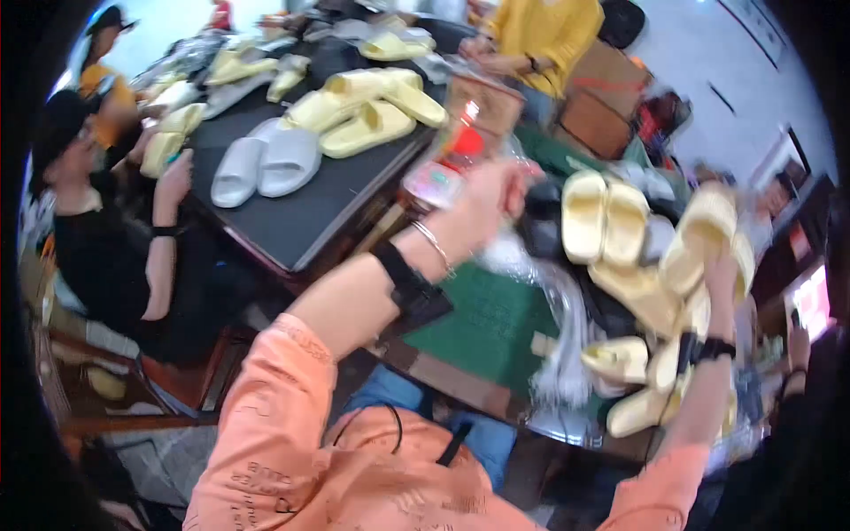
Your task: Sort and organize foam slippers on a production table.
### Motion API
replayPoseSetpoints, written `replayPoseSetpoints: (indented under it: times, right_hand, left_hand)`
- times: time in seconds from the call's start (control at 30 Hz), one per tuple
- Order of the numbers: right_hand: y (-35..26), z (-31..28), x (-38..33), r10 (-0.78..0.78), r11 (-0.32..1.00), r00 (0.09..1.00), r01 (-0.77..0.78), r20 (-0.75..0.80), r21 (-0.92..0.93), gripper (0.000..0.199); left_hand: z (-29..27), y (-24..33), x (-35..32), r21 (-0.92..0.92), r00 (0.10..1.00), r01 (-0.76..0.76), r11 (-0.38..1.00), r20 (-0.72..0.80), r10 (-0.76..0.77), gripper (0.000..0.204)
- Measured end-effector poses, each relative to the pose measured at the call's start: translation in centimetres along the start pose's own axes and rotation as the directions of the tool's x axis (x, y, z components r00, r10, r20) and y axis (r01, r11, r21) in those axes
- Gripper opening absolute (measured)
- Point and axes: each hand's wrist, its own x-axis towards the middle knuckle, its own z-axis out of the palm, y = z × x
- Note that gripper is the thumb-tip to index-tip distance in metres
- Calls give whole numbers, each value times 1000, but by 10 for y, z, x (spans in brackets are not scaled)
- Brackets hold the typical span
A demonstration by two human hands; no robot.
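Observation:
My left hand (pixel 492 196) is raised over the near table, blurred, its fingers curled in. Whatever it may hold is hidden. Just behind it are a bottle with a red cap (pixel 468 142) and a clear wrapper. At the right, my right hand (pixel 722 271) grips a pale yellow slipper (pixel 708 217), lifted above a pile of others. A pair of yellow slippers (pixel 604 219) rests left of that. Below lie more yellow slippers (pixel 620 358). Thin clear plastic bags (pixel 563 354) hang over the table's front edge.
A green tabletop (pixel 482 319) lies before me. Left of it stands a black table (pixel 266 232) with grey slippers (pixel 288 161) and yellow slippers (pixel 367 126). A person in black (pixel 106 239) sits at the left, and a person in yellow (pixel 549 40) stands opposite, near cardboard boxes (pixel 602 102).

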Motion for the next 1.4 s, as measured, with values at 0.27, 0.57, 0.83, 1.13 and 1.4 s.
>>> replayPoseSetpoints:
  times: [0.27,0.57,0.83,1.13,1.4]
  right_hand:
    - [13,-2,-41,-56,912,998,39,31,408,26]
    - [-185,-77,-273,-460,642,883,260,91,721,28]
    - [-266,-48,-336,-532,117,582,-669,615,734,55]
    - [-274,-18,-367,-621,-46,595,-678,511,734,35]
    - [-276,-9,-374,-538,-157,589,-773,604,614,32]
  left_hand:
    - [14,-59,-25,617,995,12,787,-86,53,20]
    - [70,-71,-64,563,938,-328,759,293,188,22]
    - [105,-124,-116,402,874,-307,862,477,89,21]
    - [79,-147,-123,568,872,-407,716,475,119,20]
    - [54,-160,-120,571,610,-787,232,777,158,12]
